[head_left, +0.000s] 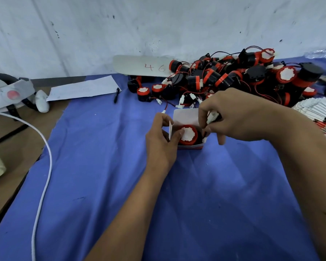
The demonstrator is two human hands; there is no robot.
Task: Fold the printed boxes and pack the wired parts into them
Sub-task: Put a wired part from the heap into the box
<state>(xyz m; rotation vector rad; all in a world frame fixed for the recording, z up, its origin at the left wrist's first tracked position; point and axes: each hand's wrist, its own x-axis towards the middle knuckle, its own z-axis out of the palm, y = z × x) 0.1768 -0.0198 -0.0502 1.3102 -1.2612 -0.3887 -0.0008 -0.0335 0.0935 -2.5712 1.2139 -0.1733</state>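
A small printed box (184, 117) stands open on the blue cloth (111, 166), its white flaps up. Inside sits a black part with a red rim and white centre (189, 135). My left hand (161, 140) grips the box's left side, thumb touching the part's face. My right hand (231, 117) pinches the part's white wire connector (212, 117) just above the box's right edge. A big heap of the same red-and-black wired parts (233, 78) lies behind. A fanned stack of flat unfolded boxes (320, 117) sits at the right edge.
A white card marked "46" (145, 65) leans on the wall. A paper sheet (83, 88) and black pen (117, 95) lie at back left. A white cable (43, 166) crosses the cloth's left edge; a strapped grey device (9, 93) sits far left.
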